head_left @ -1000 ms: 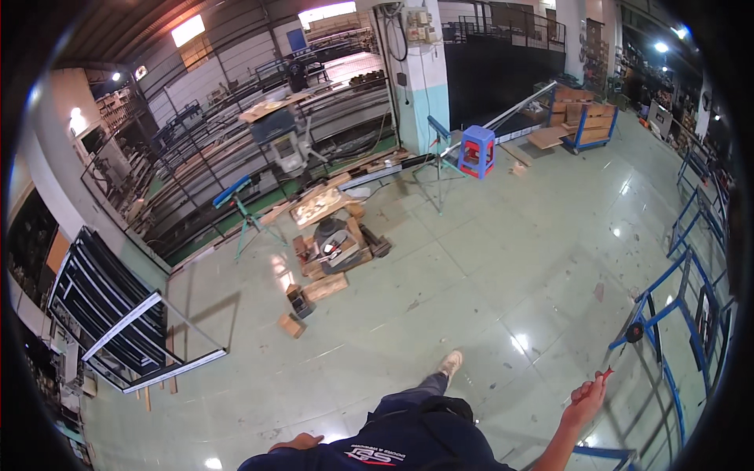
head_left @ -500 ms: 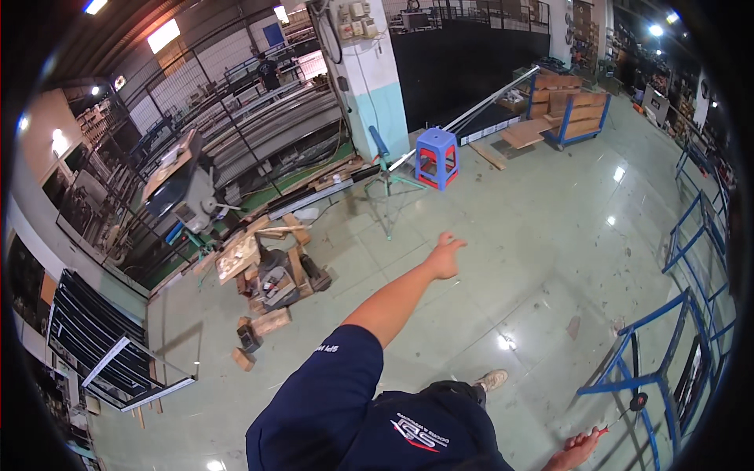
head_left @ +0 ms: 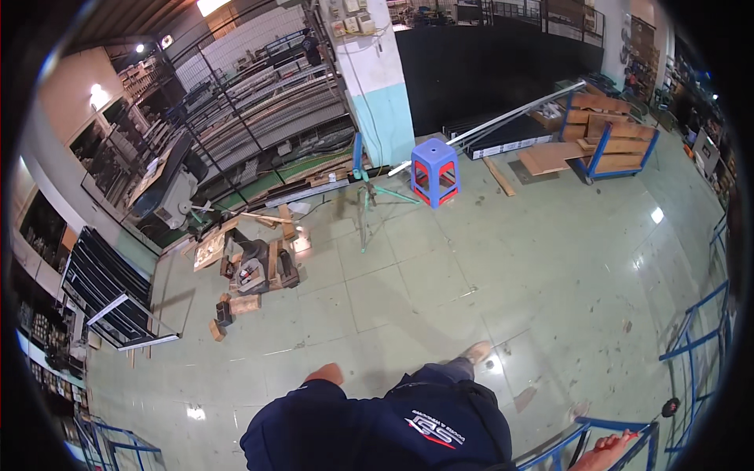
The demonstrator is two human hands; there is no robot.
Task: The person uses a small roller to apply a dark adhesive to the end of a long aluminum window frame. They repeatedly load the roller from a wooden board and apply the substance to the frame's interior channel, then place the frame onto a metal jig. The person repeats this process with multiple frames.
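Observation:
At the lower right, my right hand is closed around a slim red-handled tool, whose exact kind is too small to make out. Beside it, partly behind the hand, runs a blue metal frame. A small black round piece shows just beyond the tool; whether the two are joined I cannot tell. Of my left arm only a short bare stretch shows past the dark blue sleeve, and the left hand is out of sight. One of my shoes stands on the tiled floor.
Ahead stand a blue plastic stool over a red one and a green metal stand. Wood pieces and a machine lie left. A blue trolley with boards stands far right; blue racks line the right. Black frames lean left.
My left arm, stretched out over the floor before, has drawn back and its hand has left view. My right hand has shifted rightward, still on the red-handled tool. The view has turned.

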